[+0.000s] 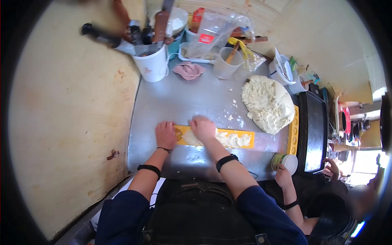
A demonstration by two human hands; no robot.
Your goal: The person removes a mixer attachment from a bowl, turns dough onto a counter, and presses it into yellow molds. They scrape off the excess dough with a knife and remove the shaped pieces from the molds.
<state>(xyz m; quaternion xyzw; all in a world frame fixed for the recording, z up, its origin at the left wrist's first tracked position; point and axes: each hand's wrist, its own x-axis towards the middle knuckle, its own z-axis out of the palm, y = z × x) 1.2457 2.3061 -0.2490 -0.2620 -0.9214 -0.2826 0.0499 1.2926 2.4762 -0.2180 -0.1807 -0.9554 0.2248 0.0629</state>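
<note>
A long yellow mould (251,140) with round hollows lies on the metal table, and pale dough (237,140) covers most of its right part. At the mould's left end, my left hand (165,134) grips the edge beside a bare hollow. My right hand (203,129), slightly blurred, presses on the dough in the mould with its fingers curled; its fingertips are partly hidden. A big mound of crumbly dough (267,104) sits to the right, with small crumbs scattered beside it.
Another person's hand (282,175) holds a round tub (290,164) at the table's right front. A second yellow mould (293,132) and black trays (313,130) stand right. At the back are a utensil bucket (151,67), pink cloth (188,71) and plastic jug (225,67).
</note>
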